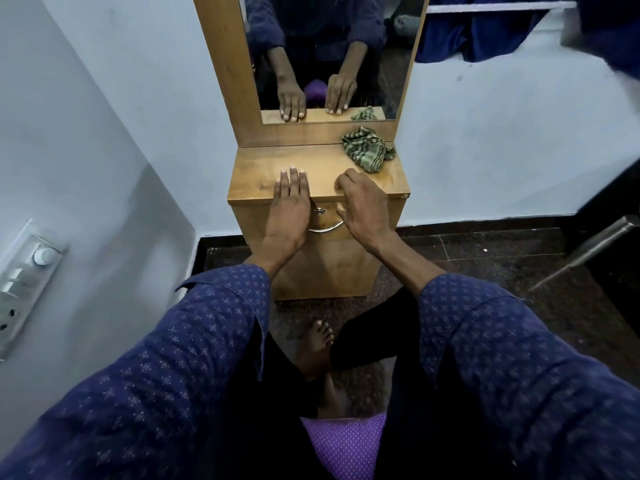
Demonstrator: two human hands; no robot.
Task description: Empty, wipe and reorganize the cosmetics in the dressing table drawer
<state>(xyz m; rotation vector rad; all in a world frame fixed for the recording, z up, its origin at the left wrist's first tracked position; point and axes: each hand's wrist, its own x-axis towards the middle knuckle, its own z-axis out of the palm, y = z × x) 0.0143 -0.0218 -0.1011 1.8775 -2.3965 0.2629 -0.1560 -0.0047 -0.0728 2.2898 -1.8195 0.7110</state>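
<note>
sitting before the unit, a purple cushion (346, 448) is seen nearest, with a bare foot (317, 344) on the dark floor (485, 306). beyond these, the left hand (289, 206) is laid flat on the front edge of the dressing table top (256, 171), fingers straight and gripping nothing. the right hand (360, 202) is placed at the same edge with fingers curled over it; whether anything is pinched cannot be told. the drawer (329, 216) is seen closed just beneath both hands, its metal handle (325, 228) and keyhole (319, 212) partly hidden between the wrists; no cosmetics are visible, so they are judged to be still inside.

risks: if the drawer is locked, the light unit could be tugged forward; if it is yanked, contents could be spilled onto the floor.

further back, a striped green cloth (367, 148) is lying on the top's right rear corner, clear of the hands. behind it the mirror (329, 57) is mounted. a switch panel (24, 282) is fixed on the left wall.
</note>
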